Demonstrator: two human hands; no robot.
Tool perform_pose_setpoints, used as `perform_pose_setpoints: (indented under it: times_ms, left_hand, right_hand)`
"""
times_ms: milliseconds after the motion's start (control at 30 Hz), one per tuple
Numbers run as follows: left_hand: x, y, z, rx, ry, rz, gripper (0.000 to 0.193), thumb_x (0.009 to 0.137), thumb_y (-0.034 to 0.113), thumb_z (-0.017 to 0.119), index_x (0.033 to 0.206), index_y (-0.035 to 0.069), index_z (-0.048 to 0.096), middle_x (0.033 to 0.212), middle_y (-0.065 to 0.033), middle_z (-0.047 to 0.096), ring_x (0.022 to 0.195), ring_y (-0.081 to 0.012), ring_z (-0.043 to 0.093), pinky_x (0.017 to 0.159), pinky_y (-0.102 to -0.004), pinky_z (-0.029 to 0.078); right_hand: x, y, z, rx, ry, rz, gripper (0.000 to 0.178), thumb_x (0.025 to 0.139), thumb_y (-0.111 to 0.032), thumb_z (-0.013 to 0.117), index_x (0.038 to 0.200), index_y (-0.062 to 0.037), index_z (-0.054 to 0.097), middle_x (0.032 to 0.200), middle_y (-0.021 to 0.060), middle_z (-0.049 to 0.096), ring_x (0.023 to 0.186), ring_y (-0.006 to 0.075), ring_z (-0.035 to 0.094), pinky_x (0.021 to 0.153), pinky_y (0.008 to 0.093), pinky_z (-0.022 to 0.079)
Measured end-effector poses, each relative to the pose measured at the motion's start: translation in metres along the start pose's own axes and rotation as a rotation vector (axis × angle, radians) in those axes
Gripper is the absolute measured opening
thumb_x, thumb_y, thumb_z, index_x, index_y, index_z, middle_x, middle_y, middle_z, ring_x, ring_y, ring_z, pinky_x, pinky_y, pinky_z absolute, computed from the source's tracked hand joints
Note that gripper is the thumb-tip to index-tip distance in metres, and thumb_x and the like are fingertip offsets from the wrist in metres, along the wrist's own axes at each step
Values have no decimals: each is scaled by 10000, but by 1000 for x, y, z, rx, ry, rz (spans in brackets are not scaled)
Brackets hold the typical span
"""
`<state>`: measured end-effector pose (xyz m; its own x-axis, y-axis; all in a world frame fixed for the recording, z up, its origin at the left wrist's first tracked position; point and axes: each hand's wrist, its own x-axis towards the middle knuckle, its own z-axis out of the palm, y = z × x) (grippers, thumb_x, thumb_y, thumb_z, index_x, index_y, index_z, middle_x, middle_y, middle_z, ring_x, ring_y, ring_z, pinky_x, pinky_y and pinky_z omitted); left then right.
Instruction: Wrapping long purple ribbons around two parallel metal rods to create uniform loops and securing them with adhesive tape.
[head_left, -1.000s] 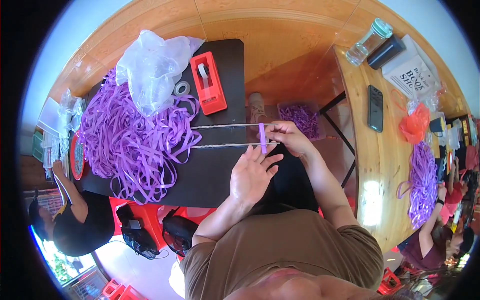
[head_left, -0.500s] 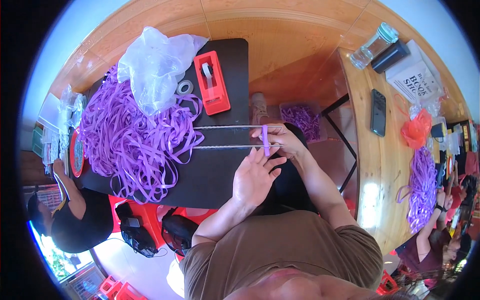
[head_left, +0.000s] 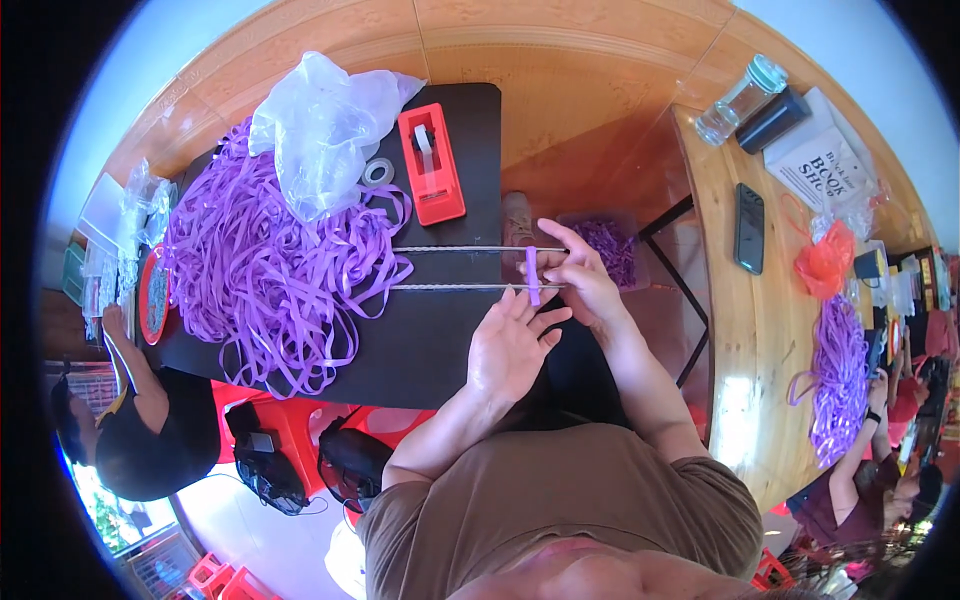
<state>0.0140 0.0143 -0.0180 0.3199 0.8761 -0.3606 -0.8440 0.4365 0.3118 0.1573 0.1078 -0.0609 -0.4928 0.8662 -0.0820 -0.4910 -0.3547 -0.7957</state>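
Note:
Two thin parallel metal rods stick out over the right edge of the dark table. Near their ends a short band of purple ribbon spans both rods. My right hand is at the rods' right ends, its index finger raised and the other fingers bent in against the ribbon. Below the near rod lies my left hand, palm up with fingers apart, its fingertips touching the lower end of the band. A big tangled heap of purple ribbon covers the table's left part and the rods' far ends.
A red tape dispenser, a tape roll and a clear plastic bag lie by the heap. A bin of purple pieces stands on the floor. On the wooden table are a phone, bottle and ribbon bundle. Other people sit at both sides.
My right index finger has lifted away from the rods, and the right hand has opened a little. My left hand stays almost in place under the band.

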Motion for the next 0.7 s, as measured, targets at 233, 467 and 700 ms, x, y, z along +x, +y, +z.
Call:
perform_pose_setpoints:
  times_ms: [233,467,700]
  left_hand:
    - [0,-1,-1,-20,-14,10,543,963,453,373,1295,28,440,1262,-92,508,1126,-258,499,892,-351,371]
    - [0,-1,-2,-29,-14,6,537,963,446,377,1301,32,434,1265,-92,505,1125,-259,496,889,-353,371]
    - [1,0,-2,-35,-11,6,535,962,444,380,1298,32,436,1265,-100,503,1123,-256,501,893,-352,372]
  right_hand:
    - [3,-6,20,-176,161,55,632,809,33,585,1387,-15,335,955,168,645,853,214,642,718,307,541]
    - [6,-7,23,-254,202,70,637,801,51,588,1384,-26,344,899,152,650,806,205,644,693,293,540]
    - [11,-2,13,-164,106,63,635,795,53,571,1382,-19,340,898,151,646,807,209,643,683,293,540]
